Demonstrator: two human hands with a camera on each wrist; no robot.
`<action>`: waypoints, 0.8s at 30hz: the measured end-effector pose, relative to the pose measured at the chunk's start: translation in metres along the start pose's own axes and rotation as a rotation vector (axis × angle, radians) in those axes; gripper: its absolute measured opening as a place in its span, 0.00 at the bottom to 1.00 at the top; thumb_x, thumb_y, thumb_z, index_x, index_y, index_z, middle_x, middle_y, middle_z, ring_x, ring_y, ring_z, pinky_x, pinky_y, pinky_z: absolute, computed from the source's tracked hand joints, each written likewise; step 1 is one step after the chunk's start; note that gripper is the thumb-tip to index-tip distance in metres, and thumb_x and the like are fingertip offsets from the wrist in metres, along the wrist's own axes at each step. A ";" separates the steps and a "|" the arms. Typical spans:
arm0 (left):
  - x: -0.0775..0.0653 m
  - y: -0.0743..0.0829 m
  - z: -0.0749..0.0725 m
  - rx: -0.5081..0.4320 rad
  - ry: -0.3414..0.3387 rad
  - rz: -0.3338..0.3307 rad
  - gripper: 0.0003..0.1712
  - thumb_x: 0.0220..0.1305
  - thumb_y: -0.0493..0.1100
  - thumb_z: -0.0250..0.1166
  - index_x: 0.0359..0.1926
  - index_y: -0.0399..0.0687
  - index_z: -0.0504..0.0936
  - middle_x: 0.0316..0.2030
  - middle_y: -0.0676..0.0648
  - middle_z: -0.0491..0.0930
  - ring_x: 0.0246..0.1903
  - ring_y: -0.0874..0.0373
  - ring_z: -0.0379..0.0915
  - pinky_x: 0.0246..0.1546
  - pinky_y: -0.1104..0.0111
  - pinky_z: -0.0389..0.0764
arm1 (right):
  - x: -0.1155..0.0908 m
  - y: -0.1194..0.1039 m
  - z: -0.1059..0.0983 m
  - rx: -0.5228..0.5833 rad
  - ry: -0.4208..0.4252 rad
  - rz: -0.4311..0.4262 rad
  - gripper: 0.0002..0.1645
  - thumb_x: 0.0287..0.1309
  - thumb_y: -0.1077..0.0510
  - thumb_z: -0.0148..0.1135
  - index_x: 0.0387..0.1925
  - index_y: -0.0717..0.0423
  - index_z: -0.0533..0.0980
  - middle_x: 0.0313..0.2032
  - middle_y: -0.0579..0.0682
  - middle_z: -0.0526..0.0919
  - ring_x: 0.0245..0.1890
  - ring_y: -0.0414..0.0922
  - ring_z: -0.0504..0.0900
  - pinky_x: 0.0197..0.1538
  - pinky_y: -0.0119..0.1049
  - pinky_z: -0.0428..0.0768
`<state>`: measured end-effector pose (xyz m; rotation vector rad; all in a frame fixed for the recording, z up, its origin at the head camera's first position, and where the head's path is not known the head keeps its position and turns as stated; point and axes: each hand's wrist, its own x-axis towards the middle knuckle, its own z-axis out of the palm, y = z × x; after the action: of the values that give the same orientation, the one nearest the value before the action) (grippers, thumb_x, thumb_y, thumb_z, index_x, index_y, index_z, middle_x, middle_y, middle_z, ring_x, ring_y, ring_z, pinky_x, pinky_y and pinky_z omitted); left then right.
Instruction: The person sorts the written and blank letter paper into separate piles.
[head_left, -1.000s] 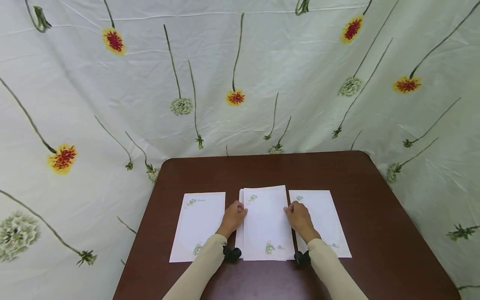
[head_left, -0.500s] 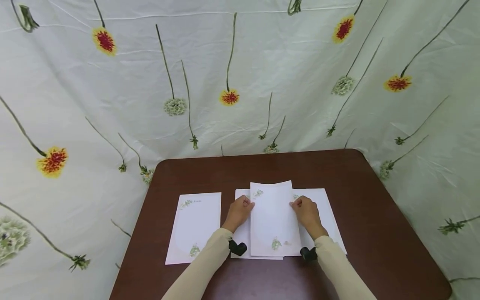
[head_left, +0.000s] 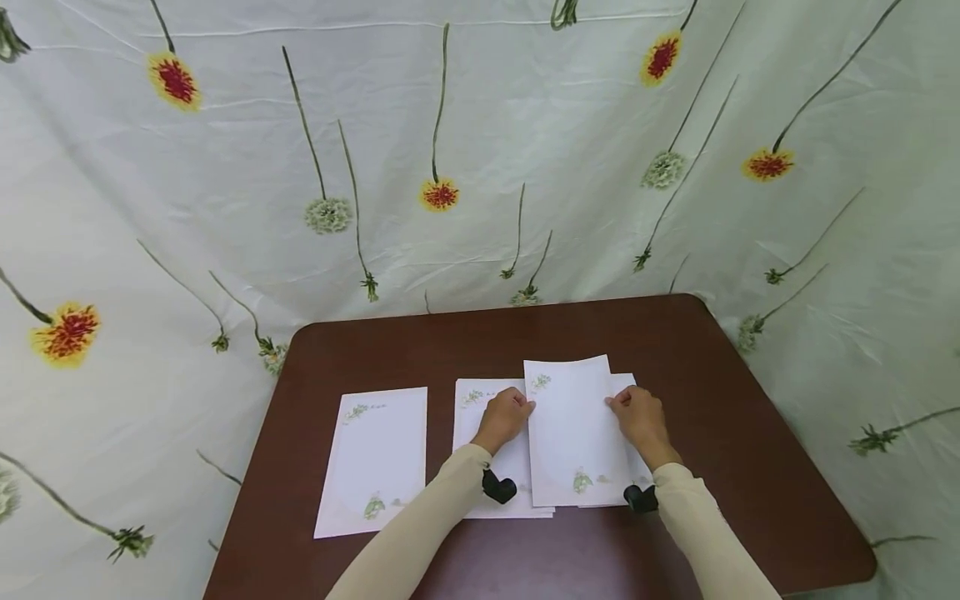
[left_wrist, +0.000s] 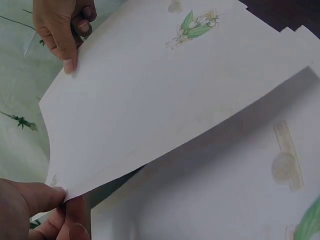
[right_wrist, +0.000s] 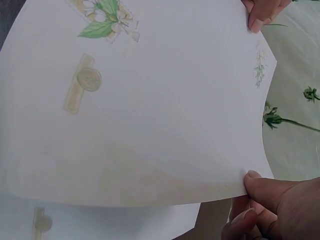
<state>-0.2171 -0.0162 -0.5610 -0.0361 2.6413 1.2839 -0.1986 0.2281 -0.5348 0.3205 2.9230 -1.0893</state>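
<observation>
A white sheet of paper [head_left: 572, 425] with small printed plants in its corners is held by both hands, raised above the other papers. My left hand [head_left: 506, 417] pinches its left edge; in the left wrist view the thumb [left_wrist: 47, 196] lies on top and the fingers underneath. My right hand [head_left: 642, 423] pinches the right edge the same way, seen in the right wrist view with its thumb [right_wrist: 262, 187] on the printed face. The sheet bows slightly between them. Below it, a middle stack of paper [head_left: 474, 417] and a right-hand paper [head_left: 624, 383] are partly covered.
Another printed sheet [head_left: 378, 458] lies flat at the left of the dark brown table [head_left: 420, 350]. Black straps with cameras [head_left: 498, 487] sit at the wrists. A flower-patterned white cloth [head_left: 480, 125] hangs behind the table.
Both hands have lifted the sheet off the middle stack and carried it right, over the right-hand paper. More of the middle stack shows now. The head view has turned slightly right.
</observation>
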 end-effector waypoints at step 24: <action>0.013 0.029 0.057 0.063 -0.066 -0.008 0.12 0.72 0.47 0.66 0.33 0.45 0.83 0.26 0.51 0.79 0.26 0.58 0.72 0.28 0.67 0.71 | 0.010 0.046 -0.025 -0.046 0.014 0.132 0.14 0.74 0.54 0.63 0.40 0.64 0.78 0.35 0.61 0.83 0.33 0.54 0.80 0.33 0.43 0.75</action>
<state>-0.2235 0.0473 -0.5757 0.0060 2.6209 1.1775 -0.1978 0.2801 -0.5460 0.5142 2.8853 -1.0047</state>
